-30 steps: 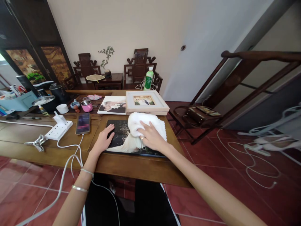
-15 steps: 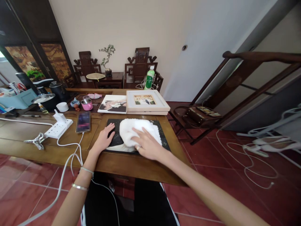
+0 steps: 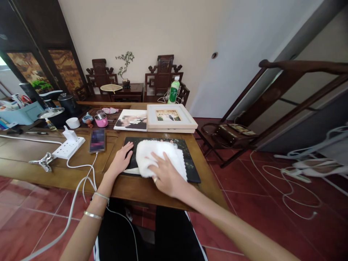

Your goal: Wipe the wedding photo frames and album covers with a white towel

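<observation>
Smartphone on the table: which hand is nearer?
Left. The left hand rests at the left end of the photo panel, right of the smartphone; the right hand, on the white cloth, is farther right.

A scallop-edged white cloth [image 3: 157,147] lay across a dark picture [image 3: 191,163] resting flat on a wooden table [image 3: 152,194].

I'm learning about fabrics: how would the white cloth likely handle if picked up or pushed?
The white cloth would probably droop: its rounded, fluffy edge looks soft. Pushed, it may slide or bunch rather than roll, since it lies spread under the right hand on the dark panel.
</observation>
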Tool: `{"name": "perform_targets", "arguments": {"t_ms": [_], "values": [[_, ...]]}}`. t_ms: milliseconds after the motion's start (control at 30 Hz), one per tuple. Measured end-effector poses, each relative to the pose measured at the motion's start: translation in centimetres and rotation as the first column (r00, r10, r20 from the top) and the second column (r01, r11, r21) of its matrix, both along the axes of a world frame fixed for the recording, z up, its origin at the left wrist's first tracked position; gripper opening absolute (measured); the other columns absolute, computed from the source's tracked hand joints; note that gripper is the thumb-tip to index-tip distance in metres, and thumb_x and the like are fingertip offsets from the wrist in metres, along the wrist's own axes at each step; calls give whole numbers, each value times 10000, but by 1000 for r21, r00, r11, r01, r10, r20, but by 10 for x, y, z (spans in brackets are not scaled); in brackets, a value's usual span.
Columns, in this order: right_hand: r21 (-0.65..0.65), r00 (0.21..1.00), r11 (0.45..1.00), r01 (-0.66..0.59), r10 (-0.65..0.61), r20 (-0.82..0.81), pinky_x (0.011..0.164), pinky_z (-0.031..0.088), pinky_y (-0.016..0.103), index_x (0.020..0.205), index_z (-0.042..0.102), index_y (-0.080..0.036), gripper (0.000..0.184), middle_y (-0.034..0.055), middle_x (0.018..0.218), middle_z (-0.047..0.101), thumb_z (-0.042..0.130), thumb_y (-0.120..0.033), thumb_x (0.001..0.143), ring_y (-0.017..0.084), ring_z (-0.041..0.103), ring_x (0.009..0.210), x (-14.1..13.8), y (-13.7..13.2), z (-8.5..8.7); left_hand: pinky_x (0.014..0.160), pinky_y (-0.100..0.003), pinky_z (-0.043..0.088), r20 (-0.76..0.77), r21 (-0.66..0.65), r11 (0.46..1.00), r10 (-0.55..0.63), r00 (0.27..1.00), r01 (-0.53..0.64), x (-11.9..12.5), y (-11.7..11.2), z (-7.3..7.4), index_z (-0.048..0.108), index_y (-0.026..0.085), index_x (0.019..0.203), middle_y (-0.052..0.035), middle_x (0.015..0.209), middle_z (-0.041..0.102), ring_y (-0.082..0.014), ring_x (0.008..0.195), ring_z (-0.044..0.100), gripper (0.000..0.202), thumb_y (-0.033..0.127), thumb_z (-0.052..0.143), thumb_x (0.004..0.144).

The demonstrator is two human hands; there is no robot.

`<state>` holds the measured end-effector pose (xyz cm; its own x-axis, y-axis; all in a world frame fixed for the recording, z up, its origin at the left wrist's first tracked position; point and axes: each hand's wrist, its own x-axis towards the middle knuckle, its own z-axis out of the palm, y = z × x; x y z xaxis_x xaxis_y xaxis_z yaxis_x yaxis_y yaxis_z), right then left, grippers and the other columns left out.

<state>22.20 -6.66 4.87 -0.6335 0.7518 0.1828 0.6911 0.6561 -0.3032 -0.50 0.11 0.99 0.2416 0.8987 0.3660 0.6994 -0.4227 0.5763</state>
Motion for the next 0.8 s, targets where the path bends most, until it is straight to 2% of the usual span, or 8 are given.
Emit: {"name": "perform_targets", "arguments": {"t_ms": [100,200,267,467,533,600,700,800], "values": [[-56,995,993,-103,102,-21,1128,68,613,995,664,-195,354,72,1457,440,495,-86,704,310,183,1423,1,-42,4,1135,-445,304,-3,21,1000,-8,1000,8,0,0,0,552,133,1282,-120,1401,499,-227,1356,394,428,294,388,922],[-74,988,985,-153,152,-26,1136,90,592,991,666,-215,361,57,1430,479,508,-95,690,296,222,1414,2,-45,6,1144,-452,280,-5,38,999,2,1000,-1,-1,1,-2,534,114,1299,-137,1455,425,-236,1395,319,447,302,382,923],[-59,992,991,-122,120,-25,1135,118,581,1049,656,-212,386,77,1412,497,497,-101,714,286,254,1404,1,-24,7,1147,-455,270,-18,23,1000,18,1000,-17,-3,3,-4,532,94,1299,-156,1462,410,-246,1398,313,460,312,376,924],[19,999,1000,20,-21,41,1096,186,582,1220,584,-162,411,177,1311,570,436,-159,837,285,309,1378,-17,74,5,1150,-461,261,-13,-5,1000,24,1000,-24,-7,7,-10,513,120,1317,-144,1445,444,-238,1380,352,457,302,368,924],[42,997,998,54,-57,53,1082,194,584,1253,559,-147,421,191,1327,550,414,-174,859,293,307,1376,-26,96,5,1151,-462,257,-12,-10,1000,24,1000,-24,-7,7,-10,515,118,1315,-146,1448,439,-236,1384,345,455,296,361,925],[62,996,995,74,-77,50,1070,191,600,1264,550,-137,425,202,1339,535,399,-182,869,307,298,1375,-33,106,5,1154,-455,253,-14,-13,1000,25,1000,-26,-7,6,-9,518,112,1312,-149,1450,436,-232,1387,340,457,298,354,928],[71,996,995,67,-71,49,1065,175,624,1243,565,-137,419,193,1276,588,406,-169,856,312,284,1378,-37,95,4,1153,-454,257,-12,-13,1000,27,1000,-27,-6,5,-9,520,101,1308,-155,1445,440,-235,1386,340,461,291,343,928],[63,999,998,-14,12,37,1072,153,647,1199,589,-160,418,152,1326,564,444,-135,807,318,258,1390,-33,56,2,1151,-453,267,-15,-3,1000,13,1000,-13,-6,6,-9,521,108,1308,-146,1436,455,-233,1383,346,459,271,337,921]]}}
